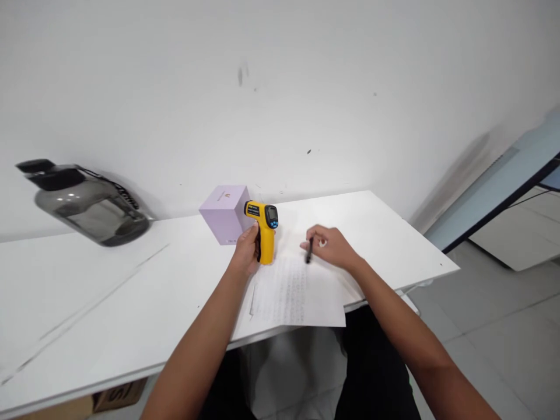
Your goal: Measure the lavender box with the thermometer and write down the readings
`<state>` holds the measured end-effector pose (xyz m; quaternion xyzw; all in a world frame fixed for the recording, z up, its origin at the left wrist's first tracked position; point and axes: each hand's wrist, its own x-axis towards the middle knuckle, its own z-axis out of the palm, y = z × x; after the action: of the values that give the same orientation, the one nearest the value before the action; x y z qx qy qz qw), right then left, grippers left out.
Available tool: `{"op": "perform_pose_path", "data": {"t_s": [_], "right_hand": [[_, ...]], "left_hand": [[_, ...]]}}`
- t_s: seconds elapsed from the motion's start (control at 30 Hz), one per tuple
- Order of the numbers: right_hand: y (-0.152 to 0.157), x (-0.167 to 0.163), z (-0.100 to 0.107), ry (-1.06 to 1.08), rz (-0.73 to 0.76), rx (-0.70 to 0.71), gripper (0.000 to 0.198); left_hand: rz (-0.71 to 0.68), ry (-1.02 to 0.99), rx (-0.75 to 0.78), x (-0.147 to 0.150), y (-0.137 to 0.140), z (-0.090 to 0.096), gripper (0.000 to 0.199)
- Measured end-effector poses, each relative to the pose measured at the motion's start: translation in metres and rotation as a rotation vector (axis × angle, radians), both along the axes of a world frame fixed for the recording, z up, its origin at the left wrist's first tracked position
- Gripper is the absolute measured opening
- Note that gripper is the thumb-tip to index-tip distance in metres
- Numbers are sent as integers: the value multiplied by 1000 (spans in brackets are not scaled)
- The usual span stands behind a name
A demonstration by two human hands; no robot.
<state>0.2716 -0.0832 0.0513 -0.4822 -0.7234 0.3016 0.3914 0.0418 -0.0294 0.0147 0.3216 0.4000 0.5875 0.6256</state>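
My left hand (247,249) is wrapped round the grip of a yellow infrared thermometer gun (268,239). Its small screen and blue buttons face me, and its nose points toward a lilac box (224,216) just behind it. To the right, my right hand (331,247) holds a black pen (309,251) above the paper, slightly blurred; whether the tip touches the sheet I cannot tell. Beneath both hands lies a white sheet of paper (289,297) with rows of faint marks, its near edge reaching over the table's front edge.
A large grey see-through bottle (94,204) with a black lid stands at the left by the wall. The white table (175,291) ends at a corner on the right. Past it, a mirror-like panel (494,186) leans against the wall. A cardboard box (120,395) sits below the table.
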Motion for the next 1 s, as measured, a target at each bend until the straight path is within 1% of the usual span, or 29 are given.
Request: {"op": "perform_pose_path", "data": {"t_s": [0.03, 0.07, 0.13, 0.23, 0.3, 0.37, 0.43, 0.5, 0.8, 0.9, 1.0], "right_hand": [[-14, -1, -4, -7, -26, 14, 29], [-27, -2, -9, 9, -25, -7, 36], [-46, -4, -23, 80, 4, -42, 49], [-58, -9, -43, 277, 127, -193, 56], [-58, -12, -50, 321, 110, -277, 60], [-58, -15, -52, 272, 3, -294, 56], [-58, -17, -51, 195, -106, -271, 50], [-58, -17, -50, 140, -158, -255, 47], [-57, -19, -55, 60, -159, -223, 42], [-57, -20, -55, 58, -155, -230, 41], [-57, -19, -54, 62, -115, -257, 41]], "left_hand": [[6, -2, 0, 0, 0, 1, 50], [8, -2, 0, 0, 0, 1, 51], [4, 1, 3, 1, 0, 2, 55], [-3, 14, 15, 2, -1, 1, 58], [3, 19, 19, 2, -1, 0, 59], [10, 11, 23, 2, 0, -1, 59], [22, -5, 30, 1, 1, -1, 59], [37, -13, 29, 1, 0, 0, 58], [61, -21, 39, 2, -3, 5, 57], [59, -23, 42, 1, -2, 4, 56], [57, -29, 44, 0, -1, 4, 57]]}}
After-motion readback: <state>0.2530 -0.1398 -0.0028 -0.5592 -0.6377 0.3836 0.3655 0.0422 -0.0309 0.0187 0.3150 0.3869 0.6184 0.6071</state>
